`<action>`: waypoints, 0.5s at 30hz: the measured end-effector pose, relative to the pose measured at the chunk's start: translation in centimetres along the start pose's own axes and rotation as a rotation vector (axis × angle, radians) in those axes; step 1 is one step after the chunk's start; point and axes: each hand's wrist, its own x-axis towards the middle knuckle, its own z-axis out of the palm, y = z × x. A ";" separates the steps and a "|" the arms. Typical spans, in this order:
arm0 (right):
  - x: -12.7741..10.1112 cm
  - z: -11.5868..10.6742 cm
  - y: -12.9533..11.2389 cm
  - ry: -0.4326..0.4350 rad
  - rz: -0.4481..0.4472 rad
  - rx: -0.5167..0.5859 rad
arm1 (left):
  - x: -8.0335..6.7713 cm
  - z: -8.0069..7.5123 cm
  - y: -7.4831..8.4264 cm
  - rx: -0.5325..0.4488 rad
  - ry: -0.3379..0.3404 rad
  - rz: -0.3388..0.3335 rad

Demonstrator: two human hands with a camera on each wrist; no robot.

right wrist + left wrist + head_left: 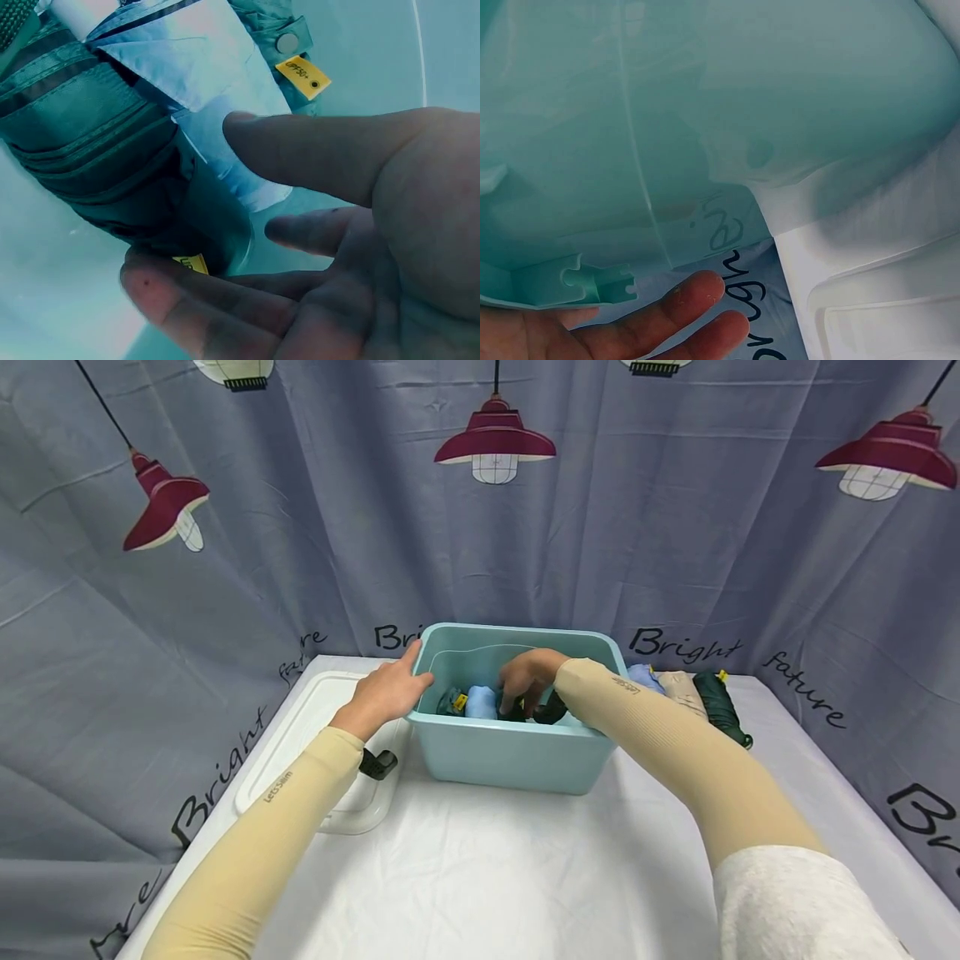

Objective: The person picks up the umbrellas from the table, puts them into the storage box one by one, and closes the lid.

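Note:
My right hand (527,677) reaches down inside a light teal plastic bin (510,756). In the right wrist view its fingertips touch the end of a dark green folded umbrella (105,157), while the thumb stays apart from it. Beside that umbrella lie a light blue folded umbrella (202,67) and another green one (277,34) with a yellow tag. My left hand (384,693) rests at the bin's left rim, thumb over the edge. Two of its fingers (682,300) extend fairly straight outside the wall in the left wrist view.
A white lid (292,727) lies on the table left of the bin, partly under my left arm. To the right are a blue folded umbrella (645,677), a beige one (682,692) and a dark green one (718,706). A grey curtain (360,527) hangs behind.

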 end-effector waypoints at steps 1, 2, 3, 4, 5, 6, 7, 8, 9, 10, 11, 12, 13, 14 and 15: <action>-0.1 0.0 0.1 0.001 0.000 -0.016 | 0.0 0.0 0.0 0.001 -0.001 0.001; -0.2 0.0 0.1 0.000 0.000 -0.024 | 0.1 0.0 -0.1 0.001 0.002 0.002; -0.3 0.0 0.2 -0.001 -0.002 -0.031 | 0.1 0.1 -0.1 0.001 0.004 0.004; -0.4 -0.1 0.3 -0.002 -0.006 -0.039 | 0.1 0.1 -0.1 0.002 0.009 0.005; -0.5 -0.1 0.3 -0.002 -0.010 -0.040 | 0.1 0.1 -0.1 0.002 0.015 0.008; -0.7 -0.1 0.4 0.003 -0.013 -0.040 | 0.1 0.0 -0.1 0.001 0.019 0.008; -0.8 -0.2 0.5 0.007 -0.017 -0.039 | 0.0 0.0 -0.1 0.000 0.021 0.009; -0.9 -0.2 0.6 0.011 -0.020 -0.036 | 0.0 0.0 -0.1 -0.002 0.023 0.008; -1.0 -0.3 0.7 0.012 -0.024 -0.038 | 0.0 0.0 -0.1 -0.007 0.023 0.008; -1.1 -0.3 0.8 0.014 -0.028 -0.038 | 0.0 0.0 -0.1 -0.008 0.022 0.009; -1.2 -0.3 0.8 0.014 -0.031 -0.037 | -0.1 0.0 -0.1 -0.011 0.019 0.009; -1.3 -0.3 0.9 0.013 -0.035 -0.040 | -0.1 0.0 -0.1 -0.010 0.015 0.011; -1.4 -0.4 0.9 0.011 -0.039 -0.044 | -0.1 0.0 -0.1 -0.010 0.013 0.013; -1.5 -0.4 1.0 0.011 -0.042 -0.048 | -0.1 0.0 -0.1 -0.011 0.015 0.013; -1.6 -0.4 1.0 0.011 -0.045 -0.054 | 0.0 0.0 -0.1 -0.011 0.016 0.016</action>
